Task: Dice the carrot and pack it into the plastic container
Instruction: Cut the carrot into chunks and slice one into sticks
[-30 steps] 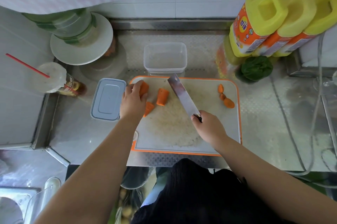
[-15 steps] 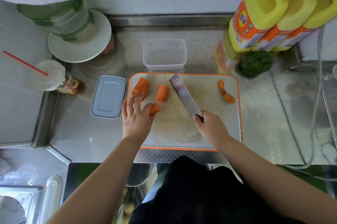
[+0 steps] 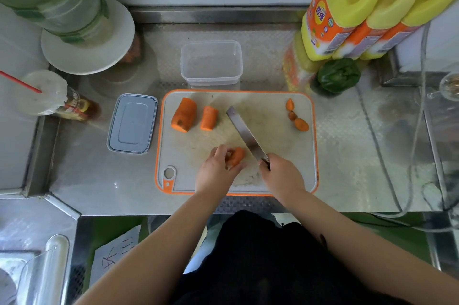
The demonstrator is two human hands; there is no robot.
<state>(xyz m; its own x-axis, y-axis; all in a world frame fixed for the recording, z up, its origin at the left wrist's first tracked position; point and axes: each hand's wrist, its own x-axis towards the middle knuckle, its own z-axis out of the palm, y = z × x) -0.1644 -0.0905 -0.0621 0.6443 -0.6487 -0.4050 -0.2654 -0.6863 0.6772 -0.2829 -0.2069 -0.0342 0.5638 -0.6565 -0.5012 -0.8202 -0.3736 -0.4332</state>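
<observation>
On the board (image 3: 273, 180), the left hand (image 3: 216, 173) pinches a carrot piece (image 3: 237, 155); the right hand (image 3: 282, 175) grips the knife (image 3: 246, 135), blade pointing to 11 o'clock.

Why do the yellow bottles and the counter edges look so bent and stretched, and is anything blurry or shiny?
Head view: the wide lens bows the counter edges and stretches the yellow bottles in the corner; glare streaks the steel; the cutting board and knife stay sharp.

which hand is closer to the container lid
Left. The left hand is on the board just right of the lid; the right hand, gripping the knife, is farther right.
</observation>
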